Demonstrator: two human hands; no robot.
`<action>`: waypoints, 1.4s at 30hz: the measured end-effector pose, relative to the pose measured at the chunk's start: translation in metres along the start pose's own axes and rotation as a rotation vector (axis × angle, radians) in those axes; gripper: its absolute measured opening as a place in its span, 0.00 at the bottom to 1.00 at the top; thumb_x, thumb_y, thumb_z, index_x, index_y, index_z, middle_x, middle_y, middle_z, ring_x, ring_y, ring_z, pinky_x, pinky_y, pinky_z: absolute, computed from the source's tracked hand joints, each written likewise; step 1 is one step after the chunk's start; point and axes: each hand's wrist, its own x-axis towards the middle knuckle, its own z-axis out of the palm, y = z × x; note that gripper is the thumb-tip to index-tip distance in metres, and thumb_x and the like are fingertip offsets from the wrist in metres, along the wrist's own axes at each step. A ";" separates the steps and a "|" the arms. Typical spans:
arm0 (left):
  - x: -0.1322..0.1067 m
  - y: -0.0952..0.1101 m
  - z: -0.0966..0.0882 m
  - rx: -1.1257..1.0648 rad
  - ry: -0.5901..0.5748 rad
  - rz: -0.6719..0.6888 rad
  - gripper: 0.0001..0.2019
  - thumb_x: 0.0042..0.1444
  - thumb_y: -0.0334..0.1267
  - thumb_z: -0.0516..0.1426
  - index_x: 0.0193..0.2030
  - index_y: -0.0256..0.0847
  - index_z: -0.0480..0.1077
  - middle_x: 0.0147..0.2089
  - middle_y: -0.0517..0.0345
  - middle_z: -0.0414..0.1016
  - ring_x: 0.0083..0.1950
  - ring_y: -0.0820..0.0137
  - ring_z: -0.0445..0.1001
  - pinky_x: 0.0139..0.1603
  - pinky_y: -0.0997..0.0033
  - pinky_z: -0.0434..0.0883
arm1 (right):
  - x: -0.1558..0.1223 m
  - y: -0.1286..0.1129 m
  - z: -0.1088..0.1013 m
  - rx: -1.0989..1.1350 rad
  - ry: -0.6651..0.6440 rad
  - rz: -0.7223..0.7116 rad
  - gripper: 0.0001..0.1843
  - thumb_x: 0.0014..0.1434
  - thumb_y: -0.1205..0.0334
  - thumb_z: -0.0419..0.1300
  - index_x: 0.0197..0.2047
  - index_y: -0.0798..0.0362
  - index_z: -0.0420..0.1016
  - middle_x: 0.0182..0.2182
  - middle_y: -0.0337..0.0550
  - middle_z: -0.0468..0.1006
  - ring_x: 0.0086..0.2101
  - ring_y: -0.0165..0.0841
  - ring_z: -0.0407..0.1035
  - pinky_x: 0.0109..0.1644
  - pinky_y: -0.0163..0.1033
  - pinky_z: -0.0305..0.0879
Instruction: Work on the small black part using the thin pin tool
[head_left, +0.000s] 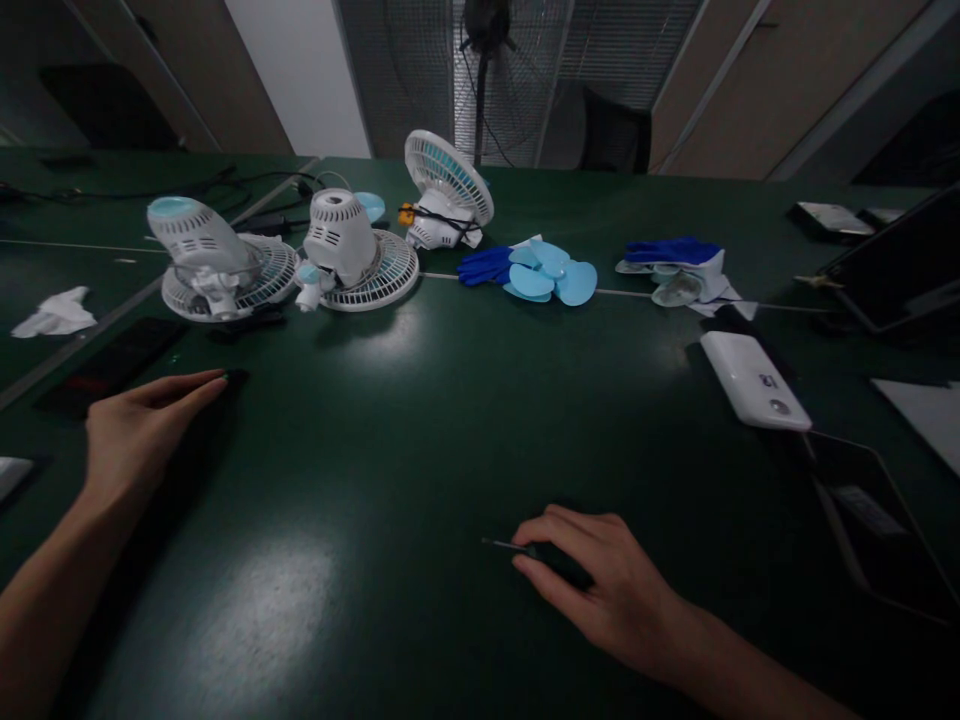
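My right hand (600,585) is wrapped round the dark handle of a screwdriver (504,545); its thin metal shaft points left, low over the table. On the left, my left hand (142,425) pinches a small dark object (237,378) between thumb and fingers, at the table surface; its kind is too small and dark to make out. Just beyond that hand lie two partly dismantled white fans (225,262) (349,250), their round grilles face down on the table.
A third fan (448,185) stands tilted at the back. Near it are light-blue fan blades (553,272) and blue-and-white gloves (487,265) (679,262). On the right lie a white power bank (756,380) and a dark tablet (877,520). A crumpled tissue (56,312) is far left.
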 end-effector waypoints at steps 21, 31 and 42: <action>0.020 -0.013 -0.010 0.120 -0.220 0.155 0.32 0.52 0.59 0.64 0.61 0.50 0.76 0.57 0.53 0.81 0.55 0.54 0.79 0.49 0.65 0.73 | 0.001 -0.001 -0.001 0.001 0.005 -0.008 0.06 0.71 0.62 0.59 0.49 0.47 0.77 0.37 0.37 0.81 0.34 0.31 0.76 0.38 0.37 0.64; 0.031 -0.018 -0.013 0.221 -0.295 0.316 0.35 0.47 0.66 0.62 0.56 0.45 0.79 0.58 0.51 0.81 0.56 0.50 0.79 0.60 0.58 0.71 | 0.001 -0.001 0.000 -0.016 0.001 -0.015 0.07 0.72 0.61 0.58 0.49 0.48 0.76 0.37 0.37 0.81 0.34 0.31 0.77 0.39 0.37 0.65; 0.031 -0.016 -0.011 0.244 -0.328 0.380 0.34 0.47 0.68 0.63 0.53 0.46 0.78 0.58 0.52 0.80 0.57 0.52 0.79 0.62 0.57 0.70 | 0.002 -0.003 -0.003 -0.007 -0.004 -0.019 0.07 0.71 0.61 0.58 0.49 0.48 0.77 0.37 0.38 0.81 0.35 0.31 0.77 0.38 0.36 0.66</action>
